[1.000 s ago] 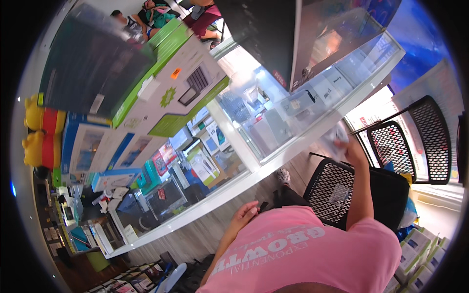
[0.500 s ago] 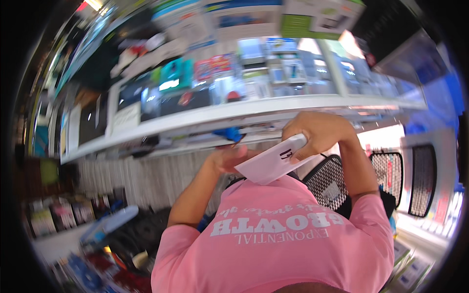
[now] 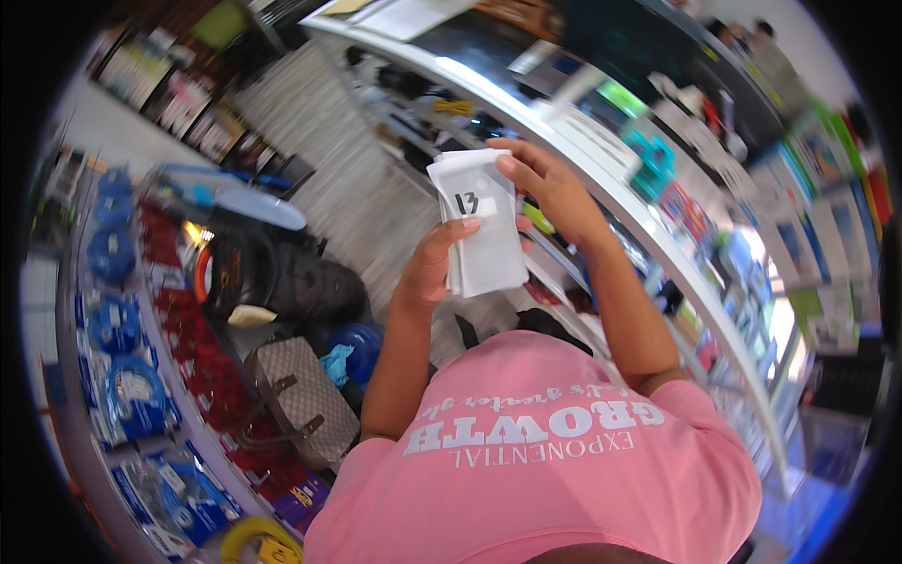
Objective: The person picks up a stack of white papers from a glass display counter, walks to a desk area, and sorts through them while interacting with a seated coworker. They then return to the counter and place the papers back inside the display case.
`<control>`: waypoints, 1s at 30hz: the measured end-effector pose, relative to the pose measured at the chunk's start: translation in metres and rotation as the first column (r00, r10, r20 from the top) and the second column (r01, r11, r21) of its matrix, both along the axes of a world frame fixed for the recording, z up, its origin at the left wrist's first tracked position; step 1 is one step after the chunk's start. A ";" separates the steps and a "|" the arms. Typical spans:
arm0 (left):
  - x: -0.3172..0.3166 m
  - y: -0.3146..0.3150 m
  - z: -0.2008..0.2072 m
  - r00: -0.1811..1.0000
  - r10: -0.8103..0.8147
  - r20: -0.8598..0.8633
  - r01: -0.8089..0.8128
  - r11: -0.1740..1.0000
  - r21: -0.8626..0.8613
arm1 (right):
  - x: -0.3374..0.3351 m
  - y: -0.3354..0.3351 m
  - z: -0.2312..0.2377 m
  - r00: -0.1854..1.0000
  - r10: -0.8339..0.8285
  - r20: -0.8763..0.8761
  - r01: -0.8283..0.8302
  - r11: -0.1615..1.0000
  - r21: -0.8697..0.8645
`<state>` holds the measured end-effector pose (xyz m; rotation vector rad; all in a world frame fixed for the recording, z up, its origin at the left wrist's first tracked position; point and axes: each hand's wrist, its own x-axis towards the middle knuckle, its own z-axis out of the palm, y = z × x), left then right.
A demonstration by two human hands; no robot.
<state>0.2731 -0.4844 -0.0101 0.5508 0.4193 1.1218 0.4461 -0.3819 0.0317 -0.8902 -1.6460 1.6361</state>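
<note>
A stack of white papers (image 3: 493,249), possibly envelopes, is held upright in front of my chest. Dark handwriting marks the front sheet, and the sheets beneath stick out unevenly at the left and top. My left hand (image 3: 437,258) grips the stack's left side, thumb across the front, with some fingertips showing past the right edge. At the upper right corner, my right hand (image 3: 550,188) pinches the papers between the thumb in front and fingers behind.
A white-framed glass display counter (image 3: 648,211) runs diagonally from upper left to lower right. To the left are a checkered handbag (image 3: 305,395), a black chair (image 3: 310,282) and hanging packs of blue cable (image 3: 136,390). Wood-look floor (image 3: 324,122) lies beyond my hands.
My view has swung left, away from facing the counter. The papers have gone from tilted low at my chest to upright and farther out, and my left hand has closed on them.
</note>
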 end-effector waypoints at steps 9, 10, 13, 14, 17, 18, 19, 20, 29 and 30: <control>-0.137 0.034 -0.042 0.692 0.668 -0.271 -0.712 0.693 -0.111 | -0.187 0.042 -0.065 0.969 0.231 0.089 -0.230 0.973 -0.025; -0.153 0.043 -0.044 0.672 0.707 -0.220 -0.738 0.663 -0.122 | -0.207 0.055 -0.069 0.969 0.246 0.012 -0.244 0.965 -0.096; -0.209 0.075 -0.043 0.606 0.768 -0.207 -0.793 0.605 -0.077 | -0.271 0.104 -0.089 0.956 0.235 -0.179 -0.276 0.925 -0.262; -0.228 0.087 -0.042 0.596 0.768 -0.233 -0.796 0.604 -0.045 | -0.288 0.119 -0.094 0.959 0.204 -0.196 -0.256 0.919 -0.299; -0.283 0.121 -0.029 0.497 0.822 -0.279 -0.860 0.509 -0.034 | -0.346 0.171 -0.089 0.934 0.127 -0.335 -0.271 0.863 -0.426; -0.302 0.129 -0.027 0.486 0.813 -0.320 -0.862 0.506 -0.023 | -0.363 0.185 -0.086 0.915 0.127 -0.382 -0.312 0.825 -0.472; -0.321 0.138 -0.026 0.482 0.799 -0.359 -0.859 0.511 -0.015 | -0.377 0.204 -0.089 0.903 0.125 -0.410 -0.339 0.794 -0.505; -0.340 0.147 -0.025 0.480 0.782 -0.397 -0.854 0.520 -0.009 | -0.392 0.219 -0.090 0.892 0.117 -0.438 -0.363 0.761 -0.537; -0.496 0.261 -0.031 0.449 0.778 -0.440 -0.856 0.516 0.040 | -0.535 0.298 -0.077 0.939 0.234 -0.253 -0.324 0.850 -0.415; -0.517 0.277 -0.030 0.468 0.773 -0.428 -0.850 0.526 0.021 | -0.556 0.310 -0.079 0.940 0.227 -0.254 -0.317 0.855 -0.409</control>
